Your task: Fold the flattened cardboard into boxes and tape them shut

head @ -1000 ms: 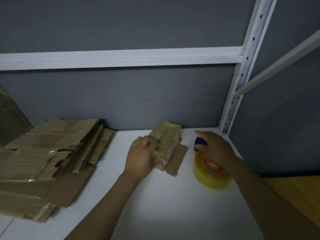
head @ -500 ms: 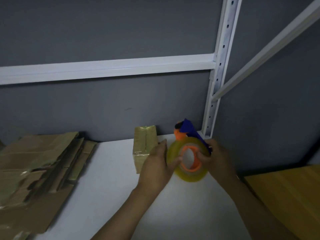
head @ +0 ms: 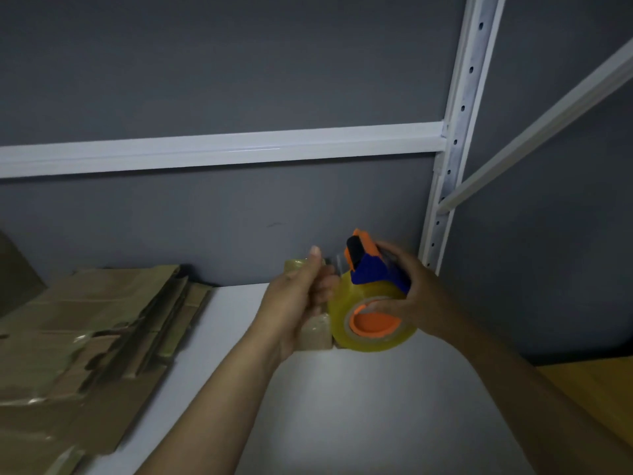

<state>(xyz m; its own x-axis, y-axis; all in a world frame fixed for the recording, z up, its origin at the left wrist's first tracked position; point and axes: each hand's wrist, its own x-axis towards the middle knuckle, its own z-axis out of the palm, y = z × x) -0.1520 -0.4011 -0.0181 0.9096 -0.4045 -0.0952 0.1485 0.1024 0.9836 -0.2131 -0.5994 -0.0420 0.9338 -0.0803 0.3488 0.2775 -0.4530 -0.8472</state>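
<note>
A tape dispenser [head: 373, 303], a yellowish clear roll on an orange core with a blue and orange cutter, is held up above the white table. My right hand [head: 411, 289] grips it from the right, thumb on the orange core. My left hand [head: 301, 296] pinches the free end of the tape [head: 337, 264] at the cutter. Behind my left hand stands a small folded cardboard box [head: 315, 332], mostly hidden. A stack of flattened cardboard [head: 85, 334] lies on the left of the table.
The white table [head: 359, 406] runs to a grey wall. A white shelf rail [head: 222, 149] crosses the wall and a white upright post [head: 445, 186] stands at the back right. A yellow wooden surface [head: 596, 395] lies at the right.
My right hand picked the dispenser up off the table and turned it. My left hand left the small box and moved onto the tape end.
</note>
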